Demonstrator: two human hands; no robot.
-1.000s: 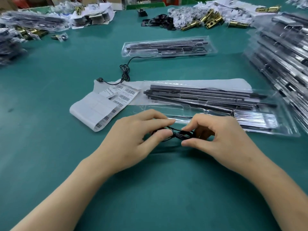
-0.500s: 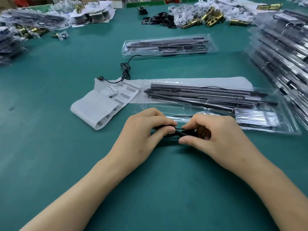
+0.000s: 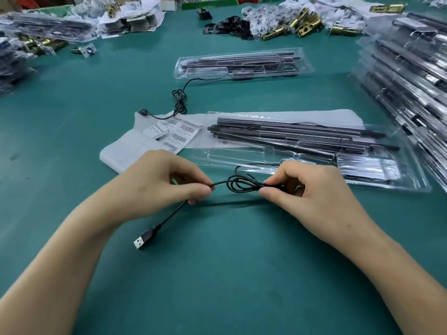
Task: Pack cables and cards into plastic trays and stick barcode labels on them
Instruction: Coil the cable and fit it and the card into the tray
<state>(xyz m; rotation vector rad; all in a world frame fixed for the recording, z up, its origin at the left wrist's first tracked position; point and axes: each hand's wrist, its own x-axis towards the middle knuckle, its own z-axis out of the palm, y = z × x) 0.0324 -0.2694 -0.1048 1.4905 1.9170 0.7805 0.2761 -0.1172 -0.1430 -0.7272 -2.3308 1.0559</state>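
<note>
Green matting (image 3: 217,274) covers the worktable. Above it, a thin black USB cable (image 3: 238,185) is pinched between left hand (image 3: 154,182) and right hand (image 3: 307,189), just before a clear plastic tray (image 3: 242,157); its plug (image 3: 143,240) hangs below the left hand.

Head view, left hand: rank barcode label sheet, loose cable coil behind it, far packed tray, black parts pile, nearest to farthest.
From the left hand, which pinches the held cable:
1. barcode label sheet, just beyond the knuckles.
2. loose cable coil, past the sheet's far edge.
3. packed tray, mid-table, ahead and to the right.
4. black parts pile, at the table's far edge.
</note>
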